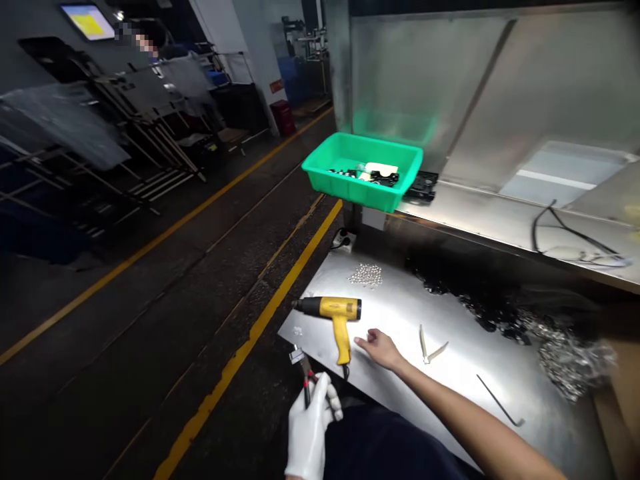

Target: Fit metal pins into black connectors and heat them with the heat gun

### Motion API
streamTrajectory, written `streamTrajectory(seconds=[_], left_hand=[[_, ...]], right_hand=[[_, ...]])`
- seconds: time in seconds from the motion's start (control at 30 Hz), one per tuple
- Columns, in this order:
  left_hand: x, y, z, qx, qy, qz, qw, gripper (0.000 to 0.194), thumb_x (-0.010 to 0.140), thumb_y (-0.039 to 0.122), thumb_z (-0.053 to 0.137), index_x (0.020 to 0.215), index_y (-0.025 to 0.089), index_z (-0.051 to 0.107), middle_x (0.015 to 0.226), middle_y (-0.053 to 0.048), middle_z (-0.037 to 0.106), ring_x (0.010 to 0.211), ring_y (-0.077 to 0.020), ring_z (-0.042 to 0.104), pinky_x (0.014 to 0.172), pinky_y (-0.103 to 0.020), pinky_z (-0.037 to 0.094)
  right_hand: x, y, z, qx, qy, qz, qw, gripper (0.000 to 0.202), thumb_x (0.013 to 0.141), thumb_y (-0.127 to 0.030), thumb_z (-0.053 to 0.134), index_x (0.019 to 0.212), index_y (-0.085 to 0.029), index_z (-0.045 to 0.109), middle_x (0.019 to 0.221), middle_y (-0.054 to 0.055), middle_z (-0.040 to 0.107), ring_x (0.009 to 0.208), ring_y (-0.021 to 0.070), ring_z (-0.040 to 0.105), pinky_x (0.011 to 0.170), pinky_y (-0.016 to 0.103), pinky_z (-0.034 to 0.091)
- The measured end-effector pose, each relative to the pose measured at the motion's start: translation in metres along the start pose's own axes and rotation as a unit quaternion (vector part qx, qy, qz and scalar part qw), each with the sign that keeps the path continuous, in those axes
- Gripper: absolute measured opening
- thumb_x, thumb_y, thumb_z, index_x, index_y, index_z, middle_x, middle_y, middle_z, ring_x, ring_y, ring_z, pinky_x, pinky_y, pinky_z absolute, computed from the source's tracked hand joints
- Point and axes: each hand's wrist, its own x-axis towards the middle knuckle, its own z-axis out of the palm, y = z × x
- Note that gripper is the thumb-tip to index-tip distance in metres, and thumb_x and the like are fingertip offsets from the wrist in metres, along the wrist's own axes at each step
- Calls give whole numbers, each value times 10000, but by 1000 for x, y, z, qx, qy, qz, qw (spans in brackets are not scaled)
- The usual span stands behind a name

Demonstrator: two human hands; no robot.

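Note:
My left hand [313, 423], in a white glove, is wrapped round the pliers [307, 383] with red and black handles. A small silver metal piece [297, 355] sits at their jaws, beyond the table's front left edge. My bare right hand [383, 349] hovers over the metal table [400, 293], thumb stretched out and fingers partly curled, with nothing visible in it. Just left of it lies a yellow heat gun [340, 310], its black nozzle pointing left. Behind the heat gun is a spread of small shiny metal parts [367, 275].
A green bin [363, 190] with black and white parts stands on the shelf. Tweezers [426, 357] and a hex key [500, 402] lie on the table to the right. Black parts [490, 313] and a plastic bag of metal pieces [565, 363] line its back. Black-framed glasses [570, 233] rest on the shelf.

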Motion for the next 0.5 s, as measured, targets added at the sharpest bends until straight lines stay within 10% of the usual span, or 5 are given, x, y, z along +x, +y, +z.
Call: streamTrajectory(seconds=[0.1, 0.23, 0.37, 0.5], left_hand=[[-6, 32, -5, 17, -100, -1, 995, 439, 806, 542, 830, 884, 142, 668, 738, -28, 625, 623, -133, 589, 578, -268, 496], [-17, 67, -17, 86, -205, 45, 974, 404, 989, 541, 616, 913, 146, 658, 752, -43, 617, 700, -152, 619, 687, -297, 514], [-16, 84, -31, 113, -272, 87, 952, 423, 1016, 540, 564, 1017, 132, 677, 764, -54, 633, 682, -163, 633, 714, -326, 519], [-3, 95, -36, 140, -345, 115, 921, 652, 916, 719, 592, 1059, 94, 710, 780, -105, 672, 631, -179, 631, 618, -313, 500]], right_hand=[[22, -20, 73, -41, -41, 59, 997, 367, 986, -402, 687, 1266, -168, 650, 1261, 97, 670, 1075, 253, 678, 919, 472, 589], [36, -27, 103, -27, -48, 107, 993, 390, 987, -384, 684, 1314, -180, 626, 1339, 110, 632, 1155, 276, 647, 967, 505, 567], [30, -9, 81, 65, -79, 136, 985, 308, 1004, -375, 665, 1226, -162, 647, 1131, 70, 693, 904, 193, 694, 780, 378, 613], [-14, 25, 15, 182, -77, 116, 973, 209, 1007, -361, 649, 1051, -158, 635, 843, -12, 655, 615, 112, 602, 577, 262, 537]])
